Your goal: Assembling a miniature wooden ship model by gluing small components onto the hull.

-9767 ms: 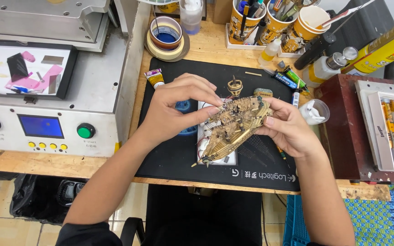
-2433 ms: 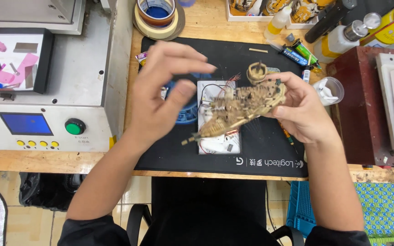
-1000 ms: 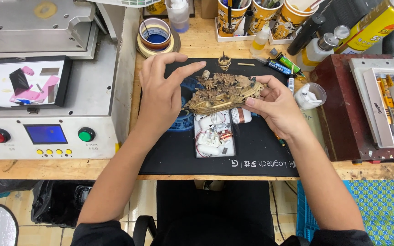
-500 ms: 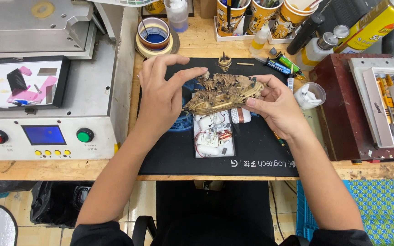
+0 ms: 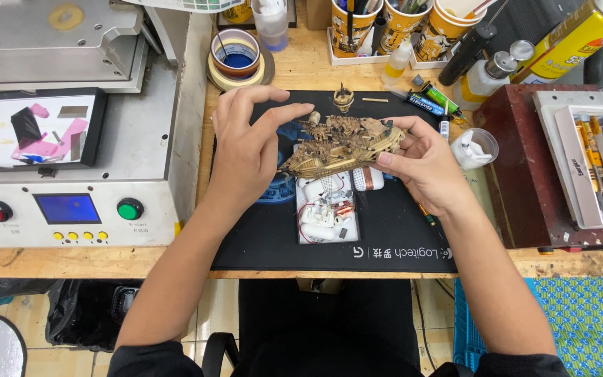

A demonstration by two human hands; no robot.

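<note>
A small gold-brown model ship [image 5: 343, 144] is held over a black desk mat [image 5: 259, 237]. My right hand [image 5: 423, 167] grips its right end from below and behind. My left hand [image 5: 249, 150] rests at the ship's left end, fingers spread, with the index finger reaching over the deck. Under the ship lies a small white tray [image 5: 326, 213] with white parts, thin wires and a copper coil. A small brass-coloured piece [image 5: 343, 99] stands on the mat just beyond the ship.
A grey machine [image 5: 71, 139] with a blue screen, red and green buttons fills the left. Tape rolls [image 5: 236, 59], cups of tools [image 5: 399, 24], bottles, a yellow spray can [image 5: 574, 35] line the back. A dark red box [image 5: 525, 174] with a battery tray stands right.
The ship has come down from a raised, tilted hold to lie nearly level just above the white tray. My left hand's fingers have closed in toward the deck.
</note>
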